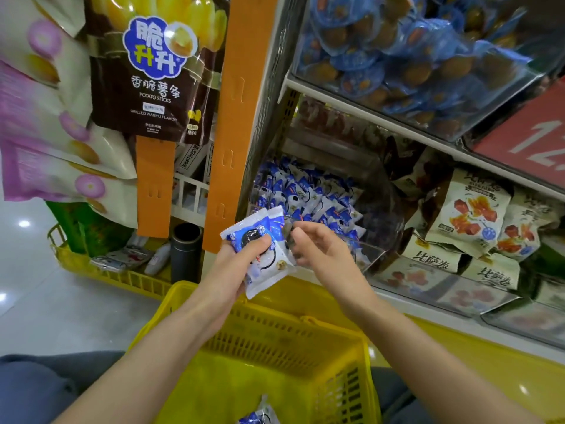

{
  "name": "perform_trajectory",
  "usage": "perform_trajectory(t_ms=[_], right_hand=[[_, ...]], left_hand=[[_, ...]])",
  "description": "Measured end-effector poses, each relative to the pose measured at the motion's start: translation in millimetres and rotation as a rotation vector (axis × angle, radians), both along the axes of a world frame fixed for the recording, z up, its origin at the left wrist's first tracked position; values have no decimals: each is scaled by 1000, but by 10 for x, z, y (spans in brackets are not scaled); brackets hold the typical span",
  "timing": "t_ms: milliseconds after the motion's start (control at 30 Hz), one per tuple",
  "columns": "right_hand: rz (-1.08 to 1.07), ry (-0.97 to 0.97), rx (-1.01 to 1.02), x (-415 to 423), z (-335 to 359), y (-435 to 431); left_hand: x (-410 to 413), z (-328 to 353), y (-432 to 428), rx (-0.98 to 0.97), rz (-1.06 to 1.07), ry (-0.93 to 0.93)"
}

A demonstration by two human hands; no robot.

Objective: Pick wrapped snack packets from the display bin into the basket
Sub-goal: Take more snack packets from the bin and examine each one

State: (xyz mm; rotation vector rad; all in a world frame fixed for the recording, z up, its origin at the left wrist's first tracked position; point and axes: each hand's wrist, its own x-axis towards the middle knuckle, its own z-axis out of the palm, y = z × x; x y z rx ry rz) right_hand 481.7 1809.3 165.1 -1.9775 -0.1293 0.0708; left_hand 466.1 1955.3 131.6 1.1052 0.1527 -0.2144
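Several cookie packets (265, 228) sit gathered in the left hand (241, 264) grip at frame centre. The right hand (312, 246) grip is unclear. Next they likely need lowering into the yellow basket (189, 290).

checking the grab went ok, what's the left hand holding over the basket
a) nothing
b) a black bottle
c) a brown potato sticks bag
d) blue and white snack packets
d: the left hand grips blue and white snack packets above the yellow basket.
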Motion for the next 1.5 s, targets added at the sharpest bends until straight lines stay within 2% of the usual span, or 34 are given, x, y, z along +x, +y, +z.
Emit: perform_trajectory(t_ms=[100, 233, 467, 533, 633, 867, 1033, 1167, 1267, 1433, 1500], right_hand=[[116, 115, -36, 43, 6, -48], [78, 79, -38, 128, 60, -127], [-293, -162, -14, 862, 241, -383], [-365, -183, -103, 1111, 224, -425], [-358, -202, -276, 1374, 98, -441], [-250, -41, -702, 1618, 29, -396], [-257, 38, -846, 1726, 85, -376], [-175, 112, -927, 1757, 83, -364], [-139, 113, -865, 1766, 43, -338], [-205, 23, -768, 1791, -37, -204], [-186, 55, -724, 1790, -48, -169]], left_hand=[[-25, 24, -23, 40, -67, -13], [-32, 63, 12, 113, -104, -40], [74, 40, 68, 180, 19, -24], [108, 39, 72, 210, 34, -27], [144, 44, 81, 229, 37, -25], [197, 39, 123, 240, 54, -58], [217, 54, 89, 215, 44, -55], [223, 55, 78, 187, 56, -45], [227, 54, 78, 167, 63, -49], [238, 57, 71, 153, 82, -57], [239, 53, 67, 152, 83, -58]])
